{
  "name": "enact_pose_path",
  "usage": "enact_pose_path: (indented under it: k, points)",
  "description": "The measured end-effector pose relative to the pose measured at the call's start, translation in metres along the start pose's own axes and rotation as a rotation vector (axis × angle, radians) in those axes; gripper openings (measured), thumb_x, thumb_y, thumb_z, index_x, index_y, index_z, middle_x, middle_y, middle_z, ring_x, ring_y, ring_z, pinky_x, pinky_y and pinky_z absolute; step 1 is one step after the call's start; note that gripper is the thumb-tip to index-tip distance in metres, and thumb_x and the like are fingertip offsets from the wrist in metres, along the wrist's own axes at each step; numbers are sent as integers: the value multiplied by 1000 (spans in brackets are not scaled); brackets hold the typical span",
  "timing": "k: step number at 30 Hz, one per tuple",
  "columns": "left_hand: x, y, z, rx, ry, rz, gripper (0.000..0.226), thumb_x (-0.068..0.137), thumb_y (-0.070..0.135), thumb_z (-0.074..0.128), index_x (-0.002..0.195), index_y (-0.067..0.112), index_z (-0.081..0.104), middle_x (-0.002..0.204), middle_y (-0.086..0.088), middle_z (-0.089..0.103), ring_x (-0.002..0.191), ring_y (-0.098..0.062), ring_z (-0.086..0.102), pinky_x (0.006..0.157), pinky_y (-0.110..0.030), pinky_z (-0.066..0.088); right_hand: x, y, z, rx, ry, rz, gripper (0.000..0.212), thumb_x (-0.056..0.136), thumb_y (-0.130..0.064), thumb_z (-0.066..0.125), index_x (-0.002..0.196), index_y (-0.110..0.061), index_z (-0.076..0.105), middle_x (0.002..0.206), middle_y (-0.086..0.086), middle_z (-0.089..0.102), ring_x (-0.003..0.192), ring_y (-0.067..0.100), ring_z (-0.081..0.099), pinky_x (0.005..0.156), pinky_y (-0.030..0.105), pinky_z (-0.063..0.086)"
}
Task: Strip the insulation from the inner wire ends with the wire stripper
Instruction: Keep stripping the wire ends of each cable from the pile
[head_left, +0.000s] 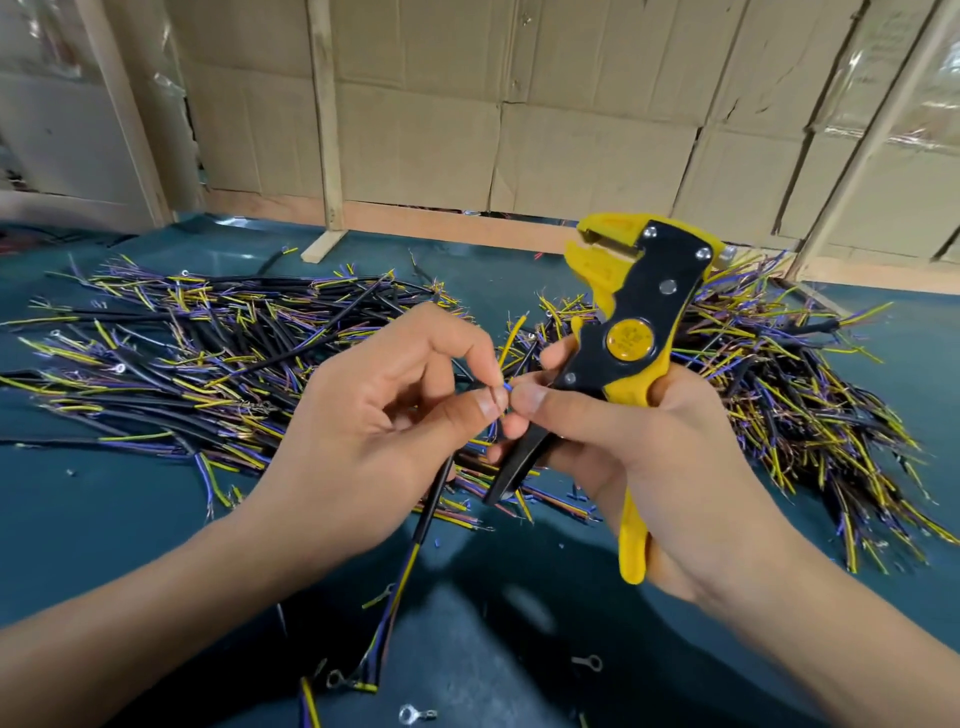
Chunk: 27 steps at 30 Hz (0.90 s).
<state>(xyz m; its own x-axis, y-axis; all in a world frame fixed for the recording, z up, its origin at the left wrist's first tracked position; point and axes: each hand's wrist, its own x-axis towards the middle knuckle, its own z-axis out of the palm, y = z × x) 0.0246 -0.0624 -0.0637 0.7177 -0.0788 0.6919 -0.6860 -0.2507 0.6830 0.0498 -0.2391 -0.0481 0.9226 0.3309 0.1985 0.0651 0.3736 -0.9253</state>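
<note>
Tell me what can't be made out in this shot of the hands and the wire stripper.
- Head view: whether the blue wire end is stripped; too small, pinched between the left hand and the right hand's thumb.
- Lower handles of the wire stripper: partly hidden inside the right hand.
- Cable: its lower end is blurred.

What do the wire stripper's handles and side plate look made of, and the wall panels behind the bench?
Wire stripper: handles look like matte yellow moulded plastic; the black side plate, with shiny rivets, could be painted metal or plastic. Wall panels: flattened brown cardboard, judging by creases and torn seams.
</note>
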Motion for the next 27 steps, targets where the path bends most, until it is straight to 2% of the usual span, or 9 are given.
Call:
enact_pose_path:
  k: [3, 6, 13, 18, 20, 23, 25, 27]
  points:
    - [0, -1, -1, 27, 5, 10, 17, 90, 16, 70, 91, 31, 62, 59, -19, 46, 52, -33, 49, 45, -40, 47, 0, -2, -1, 3, -57, -17, 21, 75, 5, 71, 94, 1, 63, 74, 20, 63, 66, 34, 64, 65, 41, 58]
    - [2, -1, -5, 17, 47, 38, 12, 89, 25, 68, 93, 34, 60, 58, -16, 47, 48, -39, 47, 44, -47, 42, 1, -4, -3, -6, -124, -10, 18, 76, 3, 67, 93, 0, 62, 74, 16, 67, 65, 30, 67, 64, 42, 59]
    - [10, 0, -19, 14, 152, 92, 16, 90, 22, 69, 95, 34, 60, 59, -13, 47, 48, -37, 51, 46, -48, 40, 3, 0, -16, -72, -340, 49, 21, 80, 5, 69, 99, -2, 73, 84, 24, 69, 73, 39, 70, 68, 49, 58]
    - [14, 2, -24, -18, 189, 114, 18, 91, 17, 68, 96, 31, 60, 60, -18, 44, 48, -43, 48, 46, -47, 44, 1, 1, -18, -135, -377, 42, 18, 81, 11, 64, 98, 5, 69, 82, 26, 68, 74, 42, 68, 69, 49, 57]
    - [14, 3, -25, -32, 179, 119, 16, 91, 16, 67, 97, 28, 59, 60, -15, 45, 48, -35, 53, 46, -42, 46, -1, 0, -16, -157, -383, 34, 18, 81, 11, 62, 97, 7, 68, 82, 26, 68, 74, 41, 68, 69, 48, 57]
    - [13, 3, -24, -34, 155, 125, 16, 91, 16, 68, 98, 27, 58, 59, -10, 47, 47, -27, 57, 45, -39, 44, -3, -4, -16, -321, -357, 9, 19, 82, 9, 69, 97, -3, 73, 89, 18, 74, 81, 34, 72, 75, 42, 58]
    - [13, 3, -23, -37, 151, 130, 17, 91, 15, 68, 98, 27, 59, 59, -11, 47, 47, -27, 57, 46, -39, 43, -3, -6, -18, -492, -318, -5, 23, 84, 3, 76, 99, -15, 74, 98, 10, 77, 93, 24, 74, 82, 36, 58]
    - [13, 3, -24, -46, 152, 133, 17, 90, 15, 68, 98, 27, 59, 59, -12, 46, 47, -27, 56, 47, -35, 44, -3, -8, -19, -533, -314, 0, 25, 85, 1, 78, 100, -19, 74, 101, 6, 77, 97, 21, 74, 85, 35, 59]
